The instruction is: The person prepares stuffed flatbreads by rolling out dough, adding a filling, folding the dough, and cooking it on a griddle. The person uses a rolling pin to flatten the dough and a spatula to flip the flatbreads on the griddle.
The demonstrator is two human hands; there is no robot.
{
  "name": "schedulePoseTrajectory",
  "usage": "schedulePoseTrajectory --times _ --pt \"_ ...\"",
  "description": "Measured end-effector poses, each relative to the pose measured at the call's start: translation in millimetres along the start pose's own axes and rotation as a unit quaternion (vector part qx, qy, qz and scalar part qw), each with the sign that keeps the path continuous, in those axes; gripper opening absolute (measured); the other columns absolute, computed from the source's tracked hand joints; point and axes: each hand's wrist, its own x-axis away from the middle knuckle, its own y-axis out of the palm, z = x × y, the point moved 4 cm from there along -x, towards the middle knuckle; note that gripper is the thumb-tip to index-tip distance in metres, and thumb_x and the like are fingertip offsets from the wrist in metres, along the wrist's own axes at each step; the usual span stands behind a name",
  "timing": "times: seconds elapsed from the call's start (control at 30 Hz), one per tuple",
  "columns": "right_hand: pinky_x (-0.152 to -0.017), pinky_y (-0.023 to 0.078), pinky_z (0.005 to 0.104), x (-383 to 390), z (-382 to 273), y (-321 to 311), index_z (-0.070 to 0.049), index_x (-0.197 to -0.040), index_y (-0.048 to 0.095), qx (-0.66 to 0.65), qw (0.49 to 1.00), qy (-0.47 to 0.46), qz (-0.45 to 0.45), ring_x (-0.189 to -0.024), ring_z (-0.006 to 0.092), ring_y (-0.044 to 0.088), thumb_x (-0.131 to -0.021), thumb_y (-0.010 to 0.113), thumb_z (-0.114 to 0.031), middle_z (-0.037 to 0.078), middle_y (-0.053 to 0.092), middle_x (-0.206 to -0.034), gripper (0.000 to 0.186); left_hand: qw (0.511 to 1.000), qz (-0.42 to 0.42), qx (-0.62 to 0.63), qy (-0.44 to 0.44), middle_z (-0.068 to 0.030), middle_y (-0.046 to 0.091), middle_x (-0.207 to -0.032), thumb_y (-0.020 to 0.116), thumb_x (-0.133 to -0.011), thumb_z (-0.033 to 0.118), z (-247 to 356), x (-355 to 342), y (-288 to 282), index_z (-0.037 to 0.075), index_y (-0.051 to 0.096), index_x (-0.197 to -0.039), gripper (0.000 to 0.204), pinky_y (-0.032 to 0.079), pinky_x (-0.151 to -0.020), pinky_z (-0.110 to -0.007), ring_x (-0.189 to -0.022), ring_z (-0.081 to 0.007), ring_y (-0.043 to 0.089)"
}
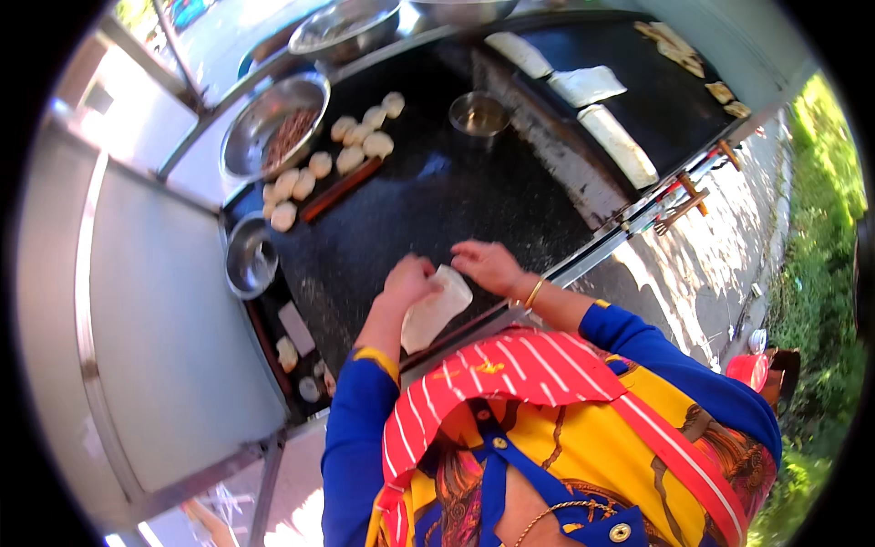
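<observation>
Just between left hand (pixel 407 281) and right hand (pixel 489 265): dough sheet (pixel 436 309) (touching both).

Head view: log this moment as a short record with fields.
left hand: left hand pressing on the flattened dough sheet
right hand: right hand holding the sheet's far corner
surface: dark work slab
dough supply: dough balls in rows near a wooden stick
filling: steel bowl with brownish filling
cooking: folded flatbreads on the griddle
small cup: metal cup
</observation>
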Motion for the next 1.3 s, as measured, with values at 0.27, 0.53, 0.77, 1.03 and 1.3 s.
schedulePoseTrajectory --times 0.27,0.53,0.77,1.03,1.3 --pt "-0.101 0.047 0.0339 -11.3 -4.4 22.7 -0.001 -0.136 0.055 -0.362 0.886 0.086 -0.277 -0.115 0.0191 0.061 -0.091 0.071 -0.018 0.01 0.067 -0.122 0.051 0.927 -0.091 0.364 -0.016 -0.003 0.068 -0.088 0.078 -0.074 0.003 -6.0 37.6 -22.3 0.003 0.065 -0.096 0.026 0.052 -0.074 -0.029 -0.082 -0.0136 0.064" --pt "-0.085 0.056 0.0352 -10.6 -34.1 83.6 0.003 -0.113 0.068 -0.362 0.871 0.192 -0.271 -0.091 0.0216 0.07 -0.089 0.069 -0.005 0.011 0.071 -0.105 0.025 0.774 0.338 0.505 -0.177 -0.009 0.069 -0.115 0.065 -0.097 0.017 -94.8 145.7 -21.6 0.003 0.06 -0.121 0.028 0.052 -0.088 -0.027 -0.1 -0.0166 0.066" --pt "-0.092 0.056 0.0361 22.0 -153.8 50.4 0.005 -0.127 0.061 -0.429 0.824 0.11 -0.352 -0.102 0.0243 0.07 -0.089 0.069 -0.005 0.014 0.069 -0.116 0.04 0.522 0.213 0.823 -0.067 -0.0126 0.064 -0.128 0.051 -0.098 0.057 -64.4 156.1 35.1 0.001 0.054 -0.133 0.066 0.048 -0.101 -0.04 -0.119 -0.0254 0.061" --pt "-0.085 0.055 0.0285 47.8 -122.2 8.3 0.002 -0.12 0.068 -0.373 0.909 0.094 -0.162 -0.094 0.0139 0.068 -0.083 0.068 0.004 0.006 0.072 -0.107 0.037 0.517 0.088 0.844 -0.11 -0.0142 0.065 -0.124 0.041 -0.105 0.049 -4.6 114.6 13.8 -0.002 0.057 -0.127 0.058 0.05 -0.101 -0.042 -0.114 -0.0282 0.064" --pt "-0.089 0.053 0.0281 117.6 -124.1 -69.6 -0.001 -0.128 0.065 -0.353 0.926 0.076 -0.108 -0.098 0.0121 0.066 -0.087 0.066 0.001 0.007 0.071 -0.109 0.041 0.668 0.251 0.682 -0.158 -0.0024 0.058 -0.078 0.042 -0.103 0.058 56.8 74.1 40.6 0.006 0.059 -0.087 0.057 0.048 -0.067 -0.032 -0.072 -0.0132 0.055"
